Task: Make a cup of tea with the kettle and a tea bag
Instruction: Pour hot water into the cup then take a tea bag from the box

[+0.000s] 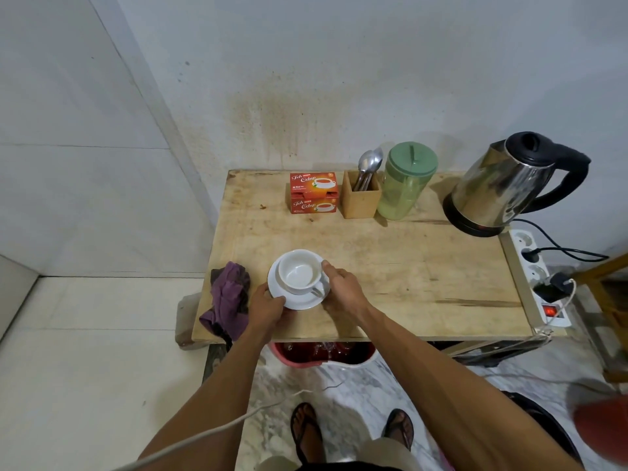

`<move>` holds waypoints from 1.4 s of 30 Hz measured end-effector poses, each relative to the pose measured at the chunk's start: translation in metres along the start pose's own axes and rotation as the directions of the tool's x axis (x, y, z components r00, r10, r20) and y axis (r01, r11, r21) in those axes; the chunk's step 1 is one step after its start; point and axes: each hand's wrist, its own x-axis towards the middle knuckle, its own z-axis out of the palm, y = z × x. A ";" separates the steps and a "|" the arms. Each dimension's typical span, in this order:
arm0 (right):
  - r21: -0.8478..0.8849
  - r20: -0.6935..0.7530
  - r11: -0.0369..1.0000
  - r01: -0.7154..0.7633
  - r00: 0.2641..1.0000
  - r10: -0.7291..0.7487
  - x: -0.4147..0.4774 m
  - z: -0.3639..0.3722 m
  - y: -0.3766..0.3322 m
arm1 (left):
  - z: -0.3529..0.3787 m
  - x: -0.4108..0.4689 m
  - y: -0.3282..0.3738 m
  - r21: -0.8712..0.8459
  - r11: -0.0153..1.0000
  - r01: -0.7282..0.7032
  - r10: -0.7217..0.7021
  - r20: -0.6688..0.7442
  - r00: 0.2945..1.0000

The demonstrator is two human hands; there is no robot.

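An empty white cup (299,270) stands on a white saucer (302,302) near the front left of the wooden table (407,266). My left hand (266,305) grips the saucer's near left rim. My right hand (343,288) holds the saucer's right side, its thumb touching the cup's rim. A steel kettle (503,185) with a black lid and handle sits on its base at the back right. A red tea bag box (313,192) stands at the back of the table, closed.
A wooden holder with spoons (361,195) and a green-lidded jar (406,181) stand between box and kettle. A purple cloth (227,297) hangs over the table's left edge. A white power strip (540,277) with plugs lies along the right edge. A red basin (323,351) sits under the table.
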 end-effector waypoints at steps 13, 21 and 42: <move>-0.027 -0.245 1.000 -0.006 0.969 -0.001 0.014 -0.071 0.004 | 0.073 -0.015 0.032 -0.138 0.990 -0.009 0.029 0.142 0.989; -0.057 -0.342 0.998 -0.041 0.939 0.019 0.018 -0.142 0.015 | 0.147 -0.018 0.036 -0.174 0.977 0.126 -0.078 0.258 0.963; -0.125 -0.389 0.992 0.025 0.918 -0.072 0.006 -0.164 0.037 | 0.147 -0.026 0.014 0.369 0.891 -0.266 0.276 0.026 0.961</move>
